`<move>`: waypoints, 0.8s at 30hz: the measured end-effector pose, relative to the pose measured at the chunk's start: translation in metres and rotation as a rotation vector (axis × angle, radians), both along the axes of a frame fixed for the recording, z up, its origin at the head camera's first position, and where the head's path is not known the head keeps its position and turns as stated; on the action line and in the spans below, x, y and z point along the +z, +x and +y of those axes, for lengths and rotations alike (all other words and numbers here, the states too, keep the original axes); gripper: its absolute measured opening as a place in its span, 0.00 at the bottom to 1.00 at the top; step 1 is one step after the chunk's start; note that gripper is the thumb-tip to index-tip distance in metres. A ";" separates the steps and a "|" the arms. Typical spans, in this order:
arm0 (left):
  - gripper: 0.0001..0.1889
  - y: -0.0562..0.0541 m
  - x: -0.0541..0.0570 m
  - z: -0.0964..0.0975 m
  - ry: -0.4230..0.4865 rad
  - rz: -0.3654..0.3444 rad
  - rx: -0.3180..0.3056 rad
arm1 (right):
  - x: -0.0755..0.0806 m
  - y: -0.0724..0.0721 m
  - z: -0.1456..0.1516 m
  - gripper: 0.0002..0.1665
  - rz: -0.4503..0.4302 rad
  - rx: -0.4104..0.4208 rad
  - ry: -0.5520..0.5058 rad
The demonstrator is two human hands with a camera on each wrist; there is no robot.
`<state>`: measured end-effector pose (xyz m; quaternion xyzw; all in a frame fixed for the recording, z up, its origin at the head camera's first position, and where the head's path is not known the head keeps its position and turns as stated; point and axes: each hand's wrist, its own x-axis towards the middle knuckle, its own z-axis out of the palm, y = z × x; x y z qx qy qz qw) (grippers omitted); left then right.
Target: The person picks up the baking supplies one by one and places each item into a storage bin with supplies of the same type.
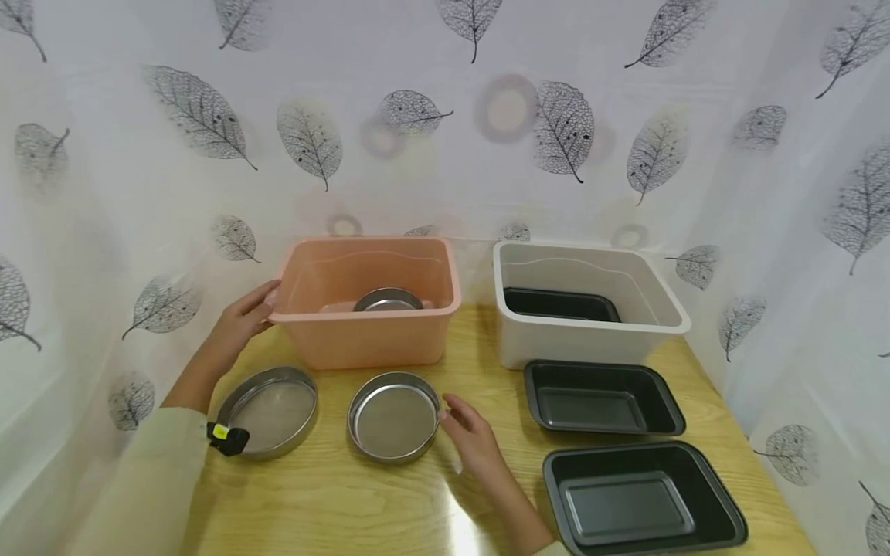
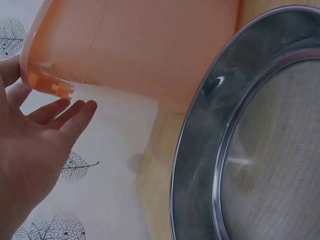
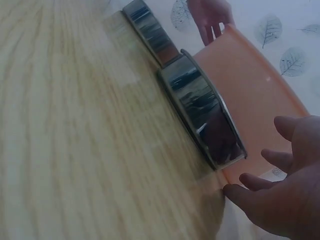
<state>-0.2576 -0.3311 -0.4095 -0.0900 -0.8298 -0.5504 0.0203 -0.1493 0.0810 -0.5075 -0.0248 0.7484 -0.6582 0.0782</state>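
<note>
My left hand (image 1: 239,320) grips the left end of the pink bin (image 1: 368,340) at its rim. In the left wrist view, part of that left hand (image 2: 40,130) meets the rim while several fingertips show below it. A small round sieve (image 1: 392,417) lies on the table in front of the bin. Beside its right edge hovers my right hand (image 1: 476,440), fingers spread and holding nothing. Near my left wrist lies a larger round sieve (image 1: 274,409). Inside the pink bin, another round metal sieve (image 1: 388,299) is partly hidden by the front wall.
On the right stands a white bin (image 1: 577,340) with a dark loaf pan (image 1: 559,305) inside. Two more loaf pans, a smaller pan (image 1: 601,398) and a larger pan (image 1: 643,498), lie in front of it. A leaf-patterned sheet (image 1: 417,185) surrounds the wooden table (image 1: 334,510).
</note>
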 end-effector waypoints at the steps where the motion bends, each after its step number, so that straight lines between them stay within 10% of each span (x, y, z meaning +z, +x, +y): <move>1: 0.33 -0.001 0.000 -0.001 0.003 -0.014 -0.015 | -0.001 -0.001 -0.001 0.32 0.004 0.010 -0.002; 24: 0.33 -0.010 -0.003 -0.005 0.135 -0.076 -0.138 | -0.015 -0.014 -0.020 0.28 0.106 0.059 0.043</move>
